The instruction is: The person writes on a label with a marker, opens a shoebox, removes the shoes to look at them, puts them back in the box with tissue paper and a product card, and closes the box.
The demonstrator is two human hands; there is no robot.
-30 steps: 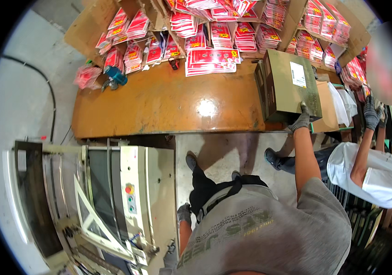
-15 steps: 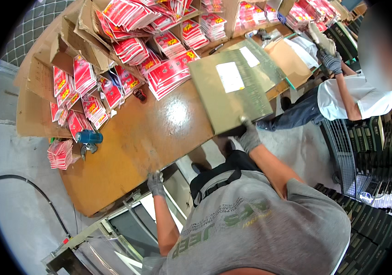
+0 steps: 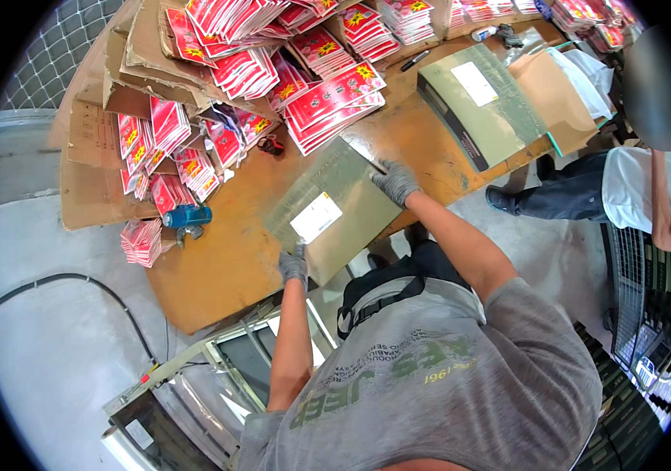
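Observation:
A flat olive-green box (image 3: 359, 208) with a white label lies tilted across the wooden table's near edge. My left hand (image 3: 294, 265), in a grey glove, pinches its near left edge, thumb on top and the other fingers hidden below. My right hand (image 3: 396, 183), gloved too, grips the right edge, with its fingers partly out of sight. A second green box (image 3: 480, 102), thicker-looking and also labelled, rests farther right on the table.
Stacks of red printed packets (image 3: 327, 106) fill cardboard bins (image 3: 84, 161) along the back. A blue bottle (image 3: 186, 217) and a black marker (image 3: 415, 60) lie on the wooden table (image 3: 194, 294). At the right stands a co-worker (image 3: 649, 184) near a wire cart (image 3: 630, 290).
The labelled box has moved left and turned, away from the second box. My left hand has come up from the table edge onto it. The co-worker has shifted right.

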